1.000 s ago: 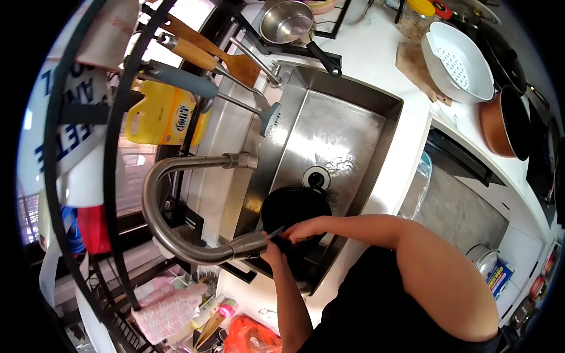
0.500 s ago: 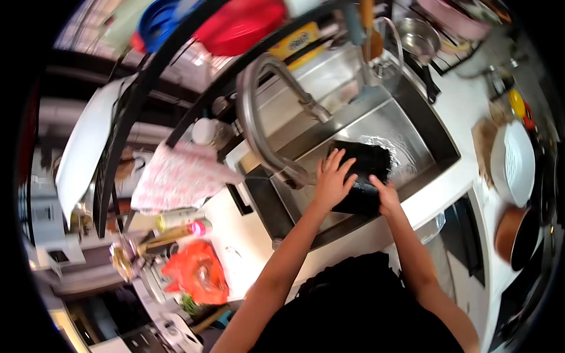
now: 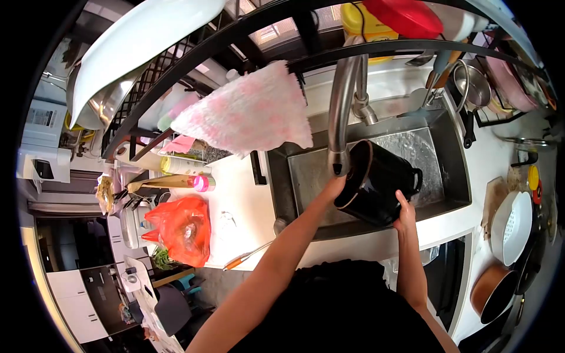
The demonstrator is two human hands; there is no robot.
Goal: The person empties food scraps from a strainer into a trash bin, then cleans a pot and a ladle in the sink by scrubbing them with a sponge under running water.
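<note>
A glossy black pot point(image 3: 382, 185) is tipped on its side over the steel sink point(image 3: 303, 176). Its pale-edged mouth faces left, and a small loop handle shows on its right. My right hand point(image 3: 405, 215) grips the pot's lower right side near that handle, thumb on the outer wall and other fingers mostly hidden beneath. At the pot's mouth is my left hand point(image 3: 335, 187), just below the end of the curved faucet point(image 3: 342, 112). Its fingers are hidden, so I cannot tell whether they touch the rim, the inside or the spout.
A pink-and-white cloth point(image 3: 247, 112) hangs from the black rack point(image 3: 229, 59) above the sink. On the left counter lie a red plastic bag point(image 3: 182, 229) and an orange-handled tool point(image 3: 241, 259). A small saucepan point(image 3: 471, 88), white colander point(image 3: 511, 226) and brown pot point(image 3: 493, 291) stand right.
The pot has been lifted and turned, so its mouth and handle now show. My left hand has moved from its dark surface to the mouth beneath the spout. The head view has shifted.
</note>
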